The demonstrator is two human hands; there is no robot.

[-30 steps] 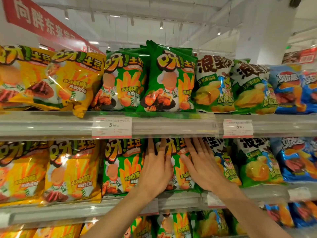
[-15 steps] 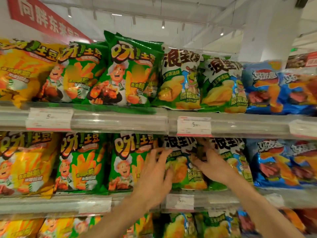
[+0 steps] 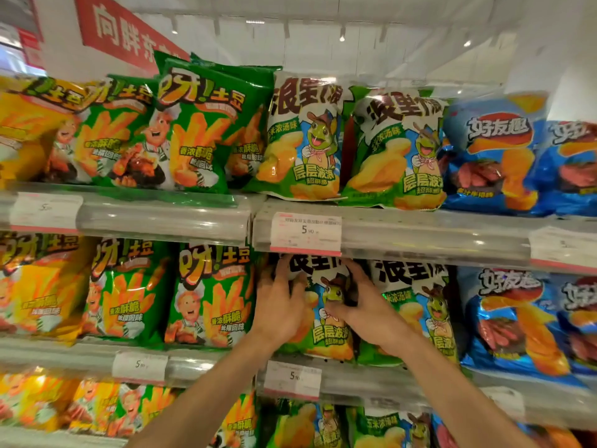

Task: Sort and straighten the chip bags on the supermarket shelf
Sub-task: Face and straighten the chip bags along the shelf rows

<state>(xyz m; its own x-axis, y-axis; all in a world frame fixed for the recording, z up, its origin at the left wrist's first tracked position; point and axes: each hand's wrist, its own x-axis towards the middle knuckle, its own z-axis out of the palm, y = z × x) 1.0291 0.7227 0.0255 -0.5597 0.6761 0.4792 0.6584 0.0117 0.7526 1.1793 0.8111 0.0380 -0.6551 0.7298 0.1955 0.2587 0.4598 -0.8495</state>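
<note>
Middle shelf point(image 3: 420, 250): both hands on frog bag point(image 3: 329, 321). Left hand point(image 3: 280, 305) holds its left edge, fingers curled; right hand point(image 3: 365, 302) appears to grip its right edge. Green bags point(image 3: 206, 295) left, blue bags point(image 3: 510, 321) right.

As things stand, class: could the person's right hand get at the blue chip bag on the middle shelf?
Probably yes. The right hand is on the frog bag, with one more frog bag between it and the blue chip bag. The shelf front is open, nothing blocking.
</note>
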